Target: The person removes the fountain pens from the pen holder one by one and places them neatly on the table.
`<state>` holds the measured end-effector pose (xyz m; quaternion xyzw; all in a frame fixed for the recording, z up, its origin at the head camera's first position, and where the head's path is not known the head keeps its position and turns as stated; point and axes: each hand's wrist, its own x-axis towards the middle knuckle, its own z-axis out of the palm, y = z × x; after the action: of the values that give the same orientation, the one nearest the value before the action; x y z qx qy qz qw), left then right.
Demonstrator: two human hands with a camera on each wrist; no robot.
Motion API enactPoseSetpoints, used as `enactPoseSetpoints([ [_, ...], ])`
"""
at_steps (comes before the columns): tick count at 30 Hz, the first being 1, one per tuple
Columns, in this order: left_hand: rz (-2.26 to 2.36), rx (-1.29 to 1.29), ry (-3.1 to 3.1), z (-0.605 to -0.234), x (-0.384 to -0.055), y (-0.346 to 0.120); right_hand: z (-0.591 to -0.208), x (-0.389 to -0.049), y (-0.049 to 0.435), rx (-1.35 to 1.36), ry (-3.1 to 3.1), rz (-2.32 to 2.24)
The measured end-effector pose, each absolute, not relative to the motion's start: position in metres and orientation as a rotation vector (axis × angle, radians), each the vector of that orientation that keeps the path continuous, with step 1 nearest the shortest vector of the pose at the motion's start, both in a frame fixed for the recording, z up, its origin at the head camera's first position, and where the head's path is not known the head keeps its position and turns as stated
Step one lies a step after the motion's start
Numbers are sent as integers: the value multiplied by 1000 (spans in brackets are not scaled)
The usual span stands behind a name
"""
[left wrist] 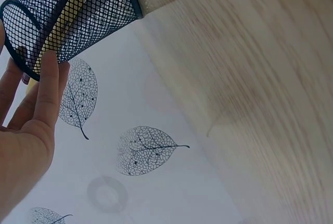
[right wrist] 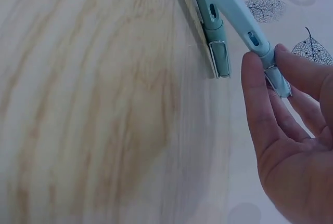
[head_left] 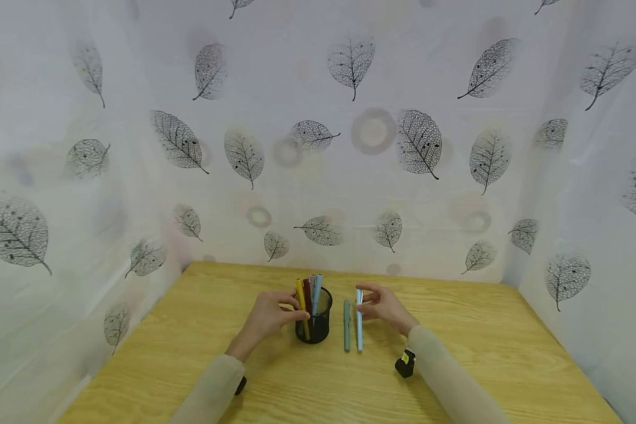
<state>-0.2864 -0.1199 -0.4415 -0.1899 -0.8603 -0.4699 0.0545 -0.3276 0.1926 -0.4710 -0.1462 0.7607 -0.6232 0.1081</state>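
Note:
My left hand (head_left: 267,317) holds a black mesh pen holder (head_left: 320,331) near its rim, thumb in front and fingers behind. Inside the holder stand a yellow pen (head_left: 300,288), a dark red pen (head_left: 307,290), a greyish pen and a light blue pen (head_left: 318,287). To the right, my right hand (head_left: 384,305) pinches another light blue pen (head_left: 360,337) by its clipped cap end; the right wrist view shows thumb and fingertips on the cap (right wrist: 279,81). Alongside it, between that pen and the holder, lies a green pen (head_left: 347,330).
Everything stands on a light wooden table (head_left: 307,388). A pale sheet with a leaf print (head_left: 339,176) surrounds the table at the back and both sides. A small black device (head_left: 405,364) sits at my right wrist.

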Motion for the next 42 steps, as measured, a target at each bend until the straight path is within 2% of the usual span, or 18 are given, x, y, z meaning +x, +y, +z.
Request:
enactPoseSetpoints([
  [22, -1419, -567, -2629, -439, -285, -119, -486, -342, 200, -346, 2284, -1708],
  [42, -1397, -570, -2614, -440, -284, -117, -487, -344, 204, -426, 2432, -1517],
])
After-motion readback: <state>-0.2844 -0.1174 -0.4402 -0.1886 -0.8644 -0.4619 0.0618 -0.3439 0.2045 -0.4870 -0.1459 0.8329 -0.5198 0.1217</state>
